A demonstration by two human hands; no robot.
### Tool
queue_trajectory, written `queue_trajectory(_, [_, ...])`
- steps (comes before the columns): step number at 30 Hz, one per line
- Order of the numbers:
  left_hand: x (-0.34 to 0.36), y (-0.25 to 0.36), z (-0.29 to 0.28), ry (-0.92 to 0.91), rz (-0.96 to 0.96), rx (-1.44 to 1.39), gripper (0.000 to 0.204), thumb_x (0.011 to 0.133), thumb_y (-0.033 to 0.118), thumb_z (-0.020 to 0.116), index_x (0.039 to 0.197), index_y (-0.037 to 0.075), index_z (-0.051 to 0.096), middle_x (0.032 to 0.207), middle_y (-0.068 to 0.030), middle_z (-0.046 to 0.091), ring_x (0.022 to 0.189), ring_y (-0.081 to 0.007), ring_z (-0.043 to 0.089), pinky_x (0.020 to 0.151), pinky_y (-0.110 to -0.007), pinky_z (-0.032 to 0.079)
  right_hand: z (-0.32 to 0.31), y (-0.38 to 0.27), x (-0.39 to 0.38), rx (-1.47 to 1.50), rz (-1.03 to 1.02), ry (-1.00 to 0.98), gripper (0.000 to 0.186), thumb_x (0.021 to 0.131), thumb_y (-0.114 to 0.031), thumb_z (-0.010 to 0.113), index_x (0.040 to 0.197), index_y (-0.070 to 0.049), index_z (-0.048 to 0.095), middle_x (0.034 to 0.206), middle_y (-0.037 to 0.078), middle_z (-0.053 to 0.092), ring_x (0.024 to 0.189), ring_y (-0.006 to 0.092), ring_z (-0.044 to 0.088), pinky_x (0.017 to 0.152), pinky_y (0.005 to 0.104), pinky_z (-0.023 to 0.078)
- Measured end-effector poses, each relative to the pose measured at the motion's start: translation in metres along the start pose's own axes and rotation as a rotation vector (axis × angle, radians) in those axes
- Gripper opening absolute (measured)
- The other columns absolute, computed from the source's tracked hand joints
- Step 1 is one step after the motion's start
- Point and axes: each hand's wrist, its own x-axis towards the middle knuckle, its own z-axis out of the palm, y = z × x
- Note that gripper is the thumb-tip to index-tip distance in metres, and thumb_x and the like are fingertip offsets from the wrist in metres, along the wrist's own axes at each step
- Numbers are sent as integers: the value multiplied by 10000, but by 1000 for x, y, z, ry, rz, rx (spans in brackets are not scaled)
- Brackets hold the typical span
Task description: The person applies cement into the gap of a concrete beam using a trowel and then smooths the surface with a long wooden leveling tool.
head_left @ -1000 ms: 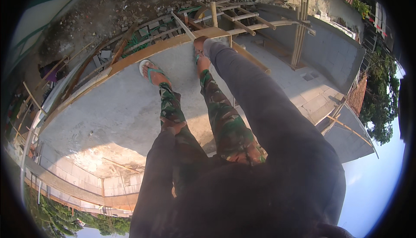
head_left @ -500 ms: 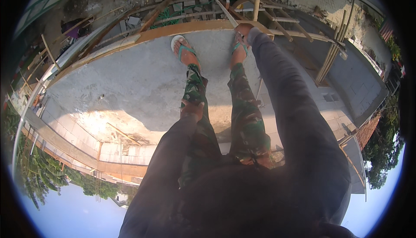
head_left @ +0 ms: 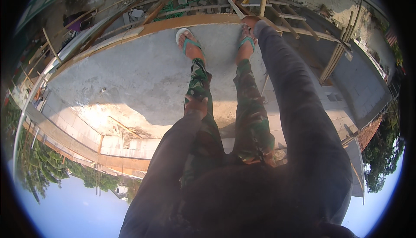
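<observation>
My right arm reaches far forward in a grey sleeve. At its end my right hand (head_left: 251, 21) is closed, beside my right foot at the slab's far edge. It grips what looks like a handsaw (head_left: 230, 2), a long pale tapering blade pointing away over the wooden edge board (head_left: 195, 20). The handle is hidden in the fingers. My left hand (head_left: 197, 105) rests on the knee of my camouflage trousers (head_left: 200, 84), fingers laid over the cloth and holding no object. My feet in green-strapped sandals (head_left: 189, 43) stand on the concrete slab (head_left: 143, 69) just inside the board.
Past the board lie timber poles (head_left: 288, 15), a green hose (head_left: 171, 10) and rubble. Bamboo poles (head_left: 331, 62) stand by a grey wall (head_left: 368, 80) at the right. A loose stick (head_left: 125, 126) lies in the sunlit area at left, near a pale block wall (head_left: 71, 119).
The view has shifted slightly, so feet, board and hands appear a little higher and further right. My right hand keeps its grip, and my left hand stays on the knee.
</observation>
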Motion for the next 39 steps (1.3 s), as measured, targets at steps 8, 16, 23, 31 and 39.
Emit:
queue_trajectory(8, [-3, 1, 1, 21, -12, 23, 1132, 943, 696, 549, 1636, -7, -6, 1435, -358, 525, 1269, -490, 590, 1055, -555, 492, -11, 6, 30, -108, -110, -44, 178, 993, -200, 656, 954, -69, 543, 726, 50, 520, 567, 170, 461, 466, 356, 375])
queue_trajectory(16, [3, -3, 10, 63, 0, 3, 1159, 921, 708, 572, 1631, -20, 17, 1379, -362, 572, 1246, -485, 609, 1052, -544, 497, -7, 2, 8, -34, -120, -68, 243, 992, -214, 667, 938, -45, 501, 726, 62, 498, 566, 187, 441, 515, 381, 406])
queue_trajectory(23, [6, 2, 5, 42, -30, 59, 1163, 919, 710, 574, 1632, -19, 17, 1382, -361, 569, 1238, -481, 616, 1039, -547, 508, -21, 6, 35, 126, -72, 61, 230, 983, -215, 691, 984, -52, 528, 811, 66, 517, 674, 185, 476, 581, 383, 446])
queue_trajectory(31, [1, 7, 0, 39, -34, 66, 1158, 922, 716, 564, 1634, -18, 21, 1393, -365, 555, 1242, -481, 612, 1050, -546, 500, -29, -3, 49, 111, -85, 102, 221, 975, -260, 693, 1004, -74, 576, 900, 69, 609, 696, 142, 544, 555, 319, 452])
queue_trajectory(39, [-1, 4, 4, 44, -22, 16, 1164, 918, 707, 577, 1630, -22, 15, 1422, -378, 519, 1261, -491, 594, 1058, -544, 492, -15, -39, 20, 69, 41, 109, 224, 986, -268, 638, 954, -55, 578, 795, 72, 614, 565, 160, 535, 464, 330, 426])
